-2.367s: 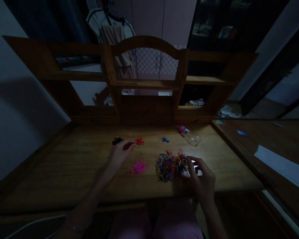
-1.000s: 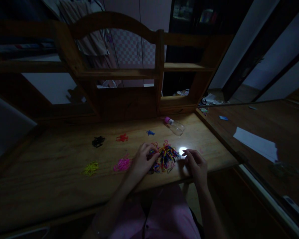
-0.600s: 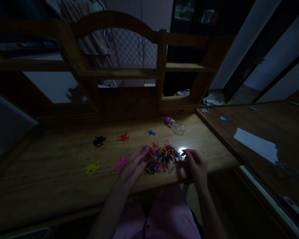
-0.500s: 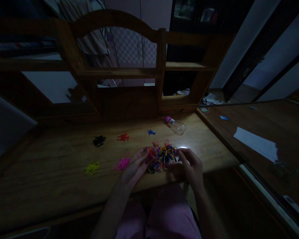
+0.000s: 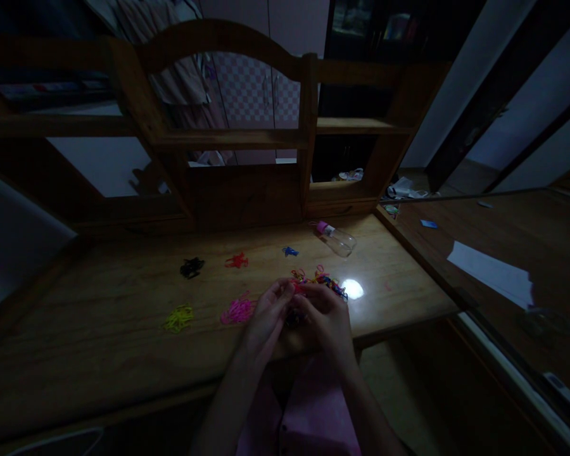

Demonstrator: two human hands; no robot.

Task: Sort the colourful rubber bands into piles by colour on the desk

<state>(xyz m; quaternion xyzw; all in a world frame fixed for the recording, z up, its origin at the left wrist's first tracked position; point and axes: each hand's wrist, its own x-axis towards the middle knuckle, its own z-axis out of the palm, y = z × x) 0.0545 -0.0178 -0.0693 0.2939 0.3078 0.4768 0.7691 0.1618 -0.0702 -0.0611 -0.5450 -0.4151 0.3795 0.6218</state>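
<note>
A mixed heap of coloured rubber bands lies on the wooden desk, partly covered by my hands. Over its left side, my left hand is closed on a few red-pink rubber bands. My right hand meets it there, its fingers bent and closed at the same bands; what it grips itself is hidden. To the left are sorted piles: pink bands beside my left hand, yellow bands, black bands, red bands and a few blue bands.
A clear bottle with a purple cap lies on its side at the back right of the desk. A wooden shelf unit rises behind. On the brown surface to the right rest white paper and a blue card.
My right hand has moved left from the heap's right edge to meet my left hand at the red-pink bands. The view has shifted slightly.
</note>
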